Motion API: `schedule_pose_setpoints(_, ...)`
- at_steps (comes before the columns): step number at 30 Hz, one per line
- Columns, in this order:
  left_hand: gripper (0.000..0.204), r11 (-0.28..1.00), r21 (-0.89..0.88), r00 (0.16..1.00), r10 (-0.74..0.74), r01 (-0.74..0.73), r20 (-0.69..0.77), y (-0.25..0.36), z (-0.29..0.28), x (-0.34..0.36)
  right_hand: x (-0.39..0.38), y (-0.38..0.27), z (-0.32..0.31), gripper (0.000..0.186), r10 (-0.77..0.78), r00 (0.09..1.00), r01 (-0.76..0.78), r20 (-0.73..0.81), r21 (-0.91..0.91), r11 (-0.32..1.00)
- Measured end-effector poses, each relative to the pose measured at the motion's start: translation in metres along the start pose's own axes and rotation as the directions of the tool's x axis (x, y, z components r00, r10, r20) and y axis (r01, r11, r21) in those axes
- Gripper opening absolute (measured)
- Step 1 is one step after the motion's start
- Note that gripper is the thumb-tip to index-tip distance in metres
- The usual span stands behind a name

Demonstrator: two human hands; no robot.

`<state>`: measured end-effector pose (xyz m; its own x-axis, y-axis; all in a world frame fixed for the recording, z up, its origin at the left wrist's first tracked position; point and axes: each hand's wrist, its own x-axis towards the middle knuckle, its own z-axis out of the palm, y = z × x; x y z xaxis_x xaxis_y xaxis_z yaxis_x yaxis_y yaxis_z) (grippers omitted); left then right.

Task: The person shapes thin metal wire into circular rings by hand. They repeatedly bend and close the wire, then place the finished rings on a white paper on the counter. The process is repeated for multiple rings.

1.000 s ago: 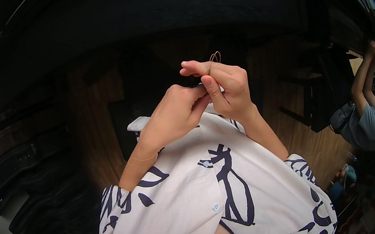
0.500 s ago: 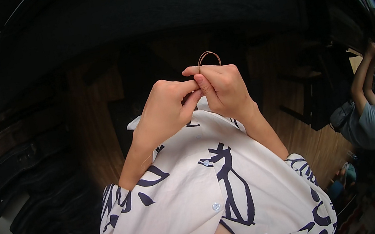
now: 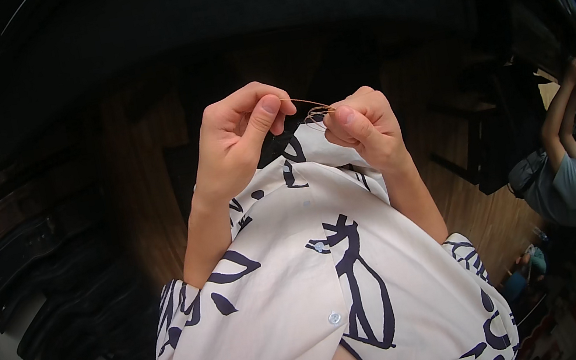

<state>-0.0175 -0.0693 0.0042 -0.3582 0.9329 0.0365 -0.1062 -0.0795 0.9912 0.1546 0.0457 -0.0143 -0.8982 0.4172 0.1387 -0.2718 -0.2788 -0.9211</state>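
A thin copper-coloured string (image 3: 314, 116) stretches between my hands, with small loops beside the right one. My left hand (image 3: 237, 137) is raised, its thumb and forefinger pinched on one length of the string, the other fingers curled. My right hand (image 3: 371, 130) is closed on the looped part, thumb over the forefinger. Both are above the front of my white shirt (image 3: 297, 290) with dark line drawings.
Dark instrument cases (image 3: 8, 251) stand in a row at the left. A long black surface (image 3: 225, 7) lies ahead, above wooden floor (image 3: 474, 227). At the right another person (image 3: 557, 184) in a pale top has both arms raised; further people are partly seen below.
My hands have drawn apart, the left moving up and turning, the right shifting rightward. The string's loop, earlier standing above the fingers, now lies lower between them, with a length drawn out leftward.
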Motion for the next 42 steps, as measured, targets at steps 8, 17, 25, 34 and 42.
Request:
schedule_pose_setpoints(8, 0.012, 0.795, 0.587, 0.977, 0.209, -0.154, -0.028, -0.007, -0.008, 0.010, 0.000, -0.002, -0.009, 0.051, 0.212, 0.969, -0.120, -0.129, 0.503, 0.856)
schedule_pose_setpoints(17, 0.012, 0.969, -0.180, 0.983, -0.177, 0.167, -0.042, -0.016, 0.010, 0.005, 0.003, 0.018, -0.016, 0.051, 0.214, 0.975, -0.199, 0.062, 0.672, 0.713)
schedule_pose_setpoints(25, 0.012, 0.800, -0.516, 0.951, -0.269, 0.308, 0.150, -0.035, 0.010, 0.005, 0.005, 0.021, -0.013, 0.050, 0.232, 0.972, -0.164, -0.044, 0.581, 0.797)
schedule_pose_setpoints(34, 0.031, 0.845, -0.413, 0.940, -0.322, 0.339, 0.112, -0.016, 0.020, 0.006, 0.012, 0.015, 0.003, 0.050, 0.144, 0.967, -0.066, -0.211, 0.338, 0.939)
schedule_pose_setpoints(42, 0.042, 0.932, -0.258, 0.964, -0.266, 0.254, -0.013, -0.019, 0.025, 0.009, 0.013, 0.006, 0.002, 0.050, 0.083, 0.967, -0.020, -0.240, 0.257, 0.966)
